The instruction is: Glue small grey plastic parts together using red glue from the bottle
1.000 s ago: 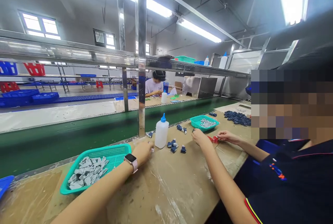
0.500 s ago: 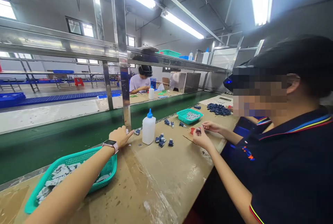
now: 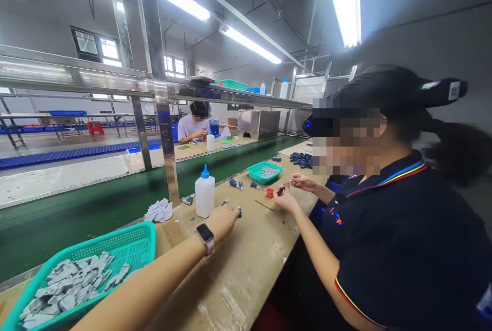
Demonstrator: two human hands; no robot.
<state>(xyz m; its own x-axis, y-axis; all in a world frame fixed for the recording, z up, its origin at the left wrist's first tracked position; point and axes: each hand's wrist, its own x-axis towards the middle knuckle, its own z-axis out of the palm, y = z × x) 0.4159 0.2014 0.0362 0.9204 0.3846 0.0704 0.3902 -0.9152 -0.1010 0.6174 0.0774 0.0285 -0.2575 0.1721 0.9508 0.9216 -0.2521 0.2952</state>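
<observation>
My left hand (image 3: 223, 221), with a watch (image 3: 205, 233) on its wrist, reaches over the brown-covered table, palm down. Its bent fingertips are at a small navy-blue part (image 3: 239, 212); the back of the hand hides whether they grip it. Another navy-blue part (image 3: 225, 202) shows just behind the hand. Close by, a white squeeze bottle (image 3: 205, 195) with a blue nozzle stands upright. Under and beside my forearm is a green basket (image 3: 148, 236) of loose grey pieces (image 3: 69, 285). My right hand is out of view.
A co-worker (image 3: 388, 228) at the right handles a small part near a red cup (image 3: 269, 193). Beyond are a smaller green basket (image 3: 253, 173) and a navy heap (image 3: 301, 160). Crumpled white material (image 3: 159, 210) lies by the metal post (image 3: 163, 131). A green belt (image 3: 115, 198) runs behind.
My left hand has moved right, from beside the post to the navy-blue parts past the bottle, uncovering the crumpled white material. The view has turned slightly right.
</observation>
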